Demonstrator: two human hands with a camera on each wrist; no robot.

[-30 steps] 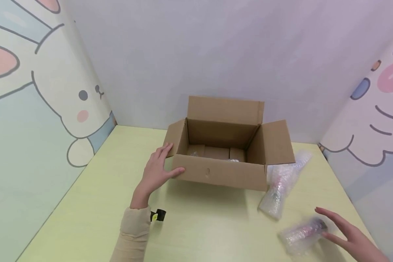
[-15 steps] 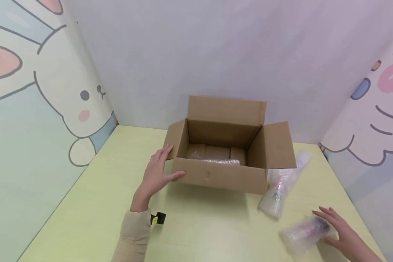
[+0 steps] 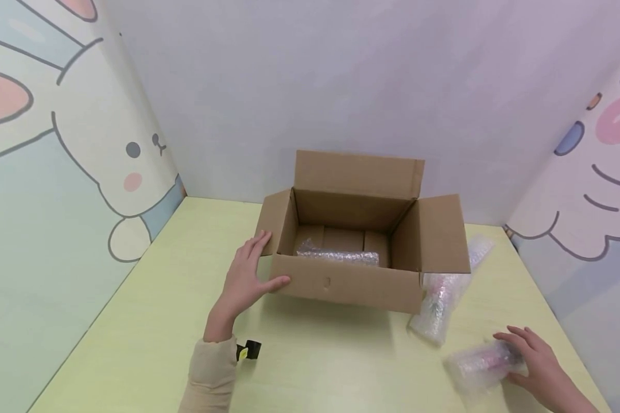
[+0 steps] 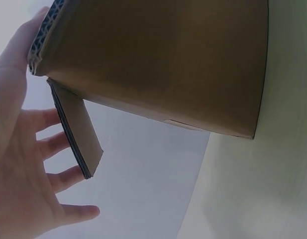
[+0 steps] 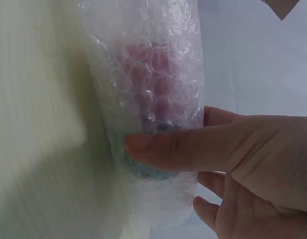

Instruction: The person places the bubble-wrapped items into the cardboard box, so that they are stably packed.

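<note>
An open cardboard box [image 3: 346,287] stands near the back wall, flaps spread. My left hand [image 3: 244,281] rests on its left front corner. The fingers lie spread on the left flap [image 4: 81,129], and the thumb is on the front flap. Inside the box is a bubble-wrapped item [image 3: 341,256], partly hidden by the front flap. At the lower right, my right hand [image 3: 539,364] grips a bubble-wrapped package [image 3: 477,364] by its darker end. Its thumb crosses the wrap in the right wrist view; pink and dark green [image 5: 151,172] show through the plastic.
Another long bubble-wrapped package [image 3: 439,298] lies on the pale yellow table [image 3: 330,367], just right of the box and partly under its right flap. A small black piece with a yellow mark [image 3: 249,350] shows beside the left cuff. Walls with cartoon drawings [image 3: 134,172] bound the table.
My right hand has closed from open fingers onto the package. The box's front edge sits lower in the head view, and more of the wrapped item inside shows. The left hand stays at the corner.
</note>
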